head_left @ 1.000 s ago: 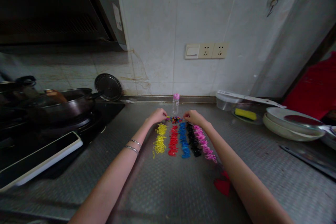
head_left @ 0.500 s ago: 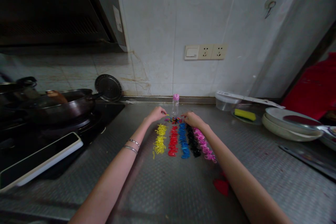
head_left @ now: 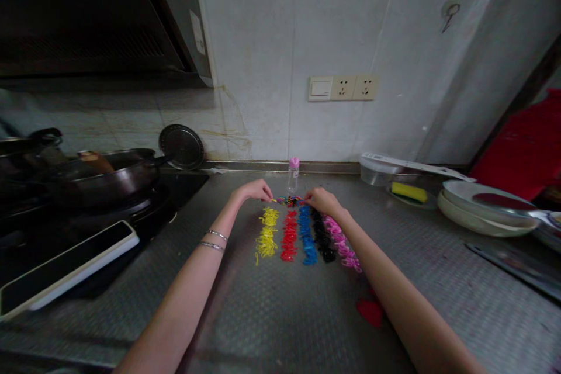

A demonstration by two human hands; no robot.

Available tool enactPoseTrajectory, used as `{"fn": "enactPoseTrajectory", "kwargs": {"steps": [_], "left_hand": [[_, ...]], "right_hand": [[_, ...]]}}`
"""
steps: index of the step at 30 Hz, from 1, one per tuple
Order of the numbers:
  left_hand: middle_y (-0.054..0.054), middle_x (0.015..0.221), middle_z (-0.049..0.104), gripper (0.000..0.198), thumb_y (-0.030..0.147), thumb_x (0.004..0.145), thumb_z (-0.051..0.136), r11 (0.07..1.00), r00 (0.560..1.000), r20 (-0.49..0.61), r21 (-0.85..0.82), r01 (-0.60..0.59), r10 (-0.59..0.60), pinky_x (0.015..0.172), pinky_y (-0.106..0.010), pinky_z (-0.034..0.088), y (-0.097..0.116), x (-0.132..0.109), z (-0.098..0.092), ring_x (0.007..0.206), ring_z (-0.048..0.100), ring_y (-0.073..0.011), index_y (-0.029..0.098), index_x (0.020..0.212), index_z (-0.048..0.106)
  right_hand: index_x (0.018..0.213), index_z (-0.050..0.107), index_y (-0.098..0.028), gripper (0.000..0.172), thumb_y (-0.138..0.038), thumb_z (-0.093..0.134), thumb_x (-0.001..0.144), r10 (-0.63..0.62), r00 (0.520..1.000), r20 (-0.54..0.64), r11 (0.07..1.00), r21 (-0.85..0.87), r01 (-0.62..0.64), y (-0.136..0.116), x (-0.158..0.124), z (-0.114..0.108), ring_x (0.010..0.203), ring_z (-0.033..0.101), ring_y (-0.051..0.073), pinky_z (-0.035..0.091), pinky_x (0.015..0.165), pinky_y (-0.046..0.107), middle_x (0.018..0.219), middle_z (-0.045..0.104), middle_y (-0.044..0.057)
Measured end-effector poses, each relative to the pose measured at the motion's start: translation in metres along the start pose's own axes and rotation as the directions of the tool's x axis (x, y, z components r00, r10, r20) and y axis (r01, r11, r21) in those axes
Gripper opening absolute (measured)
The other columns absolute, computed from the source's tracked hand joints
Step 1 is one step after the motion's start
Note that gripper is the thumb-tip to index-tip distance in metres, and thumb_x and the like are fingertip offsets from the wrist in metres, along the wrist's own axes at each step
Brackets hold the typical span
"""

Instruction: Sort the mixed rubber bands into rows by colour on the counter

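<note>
Small rubber bands lie sorted in rows on the steel counter (head_left: 280, 315): yellow (head_left: 267, 234), red (head_left: 289, 236), blue (head_left: 307, 235), black (head_left: 323, 238) and pink (head_left: 342, 243). A small mixed pile of bands (head_left: 289, 201) sits at the far end of the rows. My left hand (head_left: 253, 190) is pinched at the pile's left edge, above the yellow row. My right hand (head_left: 321, 200) is pinched at the pile's right edge. What each pinch holds is too small to make out. A small clear bottle with a pink cap (head_left: 293, 174) stands just behind the pile.
A stove with a dark pan (head_left: 105, 178) and a round lid (head_left: 181, 146) is on the left, a phone (head_left: 65, 269) at its front edge. Plates (head_left: 486, 207), a yellow sponge (head_left: 409, 191) and a clear box (head_left: 377, 168) stand at the right. A red scrap (head_left: 370, 311) lies near my right forearm.
My left hand has shifted slightly left, away from the mixed pile and over the top of the yellow row. My right hand has stayed at the pile.
</note>
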State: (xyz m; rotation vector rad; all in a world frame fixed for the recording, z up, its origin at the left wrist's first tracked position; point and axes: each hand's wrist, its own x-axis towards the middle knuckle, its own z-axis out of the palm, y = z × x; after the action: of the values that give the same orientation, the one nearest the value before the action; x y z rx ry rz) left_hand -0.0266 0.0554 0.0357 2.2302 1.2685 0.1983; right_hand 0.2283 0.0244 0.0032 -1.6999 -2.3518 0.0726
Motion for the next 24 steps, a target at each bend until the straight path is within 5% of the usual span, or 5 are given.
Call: {"fn": "enactPoseTrajectory", "kwargs": {"steps": [11,24], "left_hand": [[0.002,0.054,0.056,0.036,0.034,0.050,0.069,0.984,0.954,0.244,0.021,0.178,-0.177,0.040,-0.018,0.024,0.000,-0.008,-0.002,0.042,0.038,-0.0049,0.017,0.082,0.069],[0.001,0.053,0.055,0.028,0.026,0.060,0.058,1.000,0.999,-0.047,-0.004,0.001,-0.001,0.044,-0.018,0.028,0.003,0.000,0.002,0.045,0.039,-0.0061,0.011,0.081,0.068]], "right_hand": [[0.086,0.068,-0.022,0.022,-0.026,0.051,0.074,-0.012,0.999,-0.031,0.996,0.086,0.015,0.006,0.005,-0.011,0.076,0.058,0.014,0.037,0.062,0.017,0.084,0.067,0.004],[0.079,0.071,-0.015,0.020,-0.025,0.056,0.069,-0.269,0.960,0.079,0.920,0.316,0.232,-0.018,0.010,-0.003,0.063,0.057,0.011,0.037,0.056,0.017,0.070,0.067,0.001]]}}
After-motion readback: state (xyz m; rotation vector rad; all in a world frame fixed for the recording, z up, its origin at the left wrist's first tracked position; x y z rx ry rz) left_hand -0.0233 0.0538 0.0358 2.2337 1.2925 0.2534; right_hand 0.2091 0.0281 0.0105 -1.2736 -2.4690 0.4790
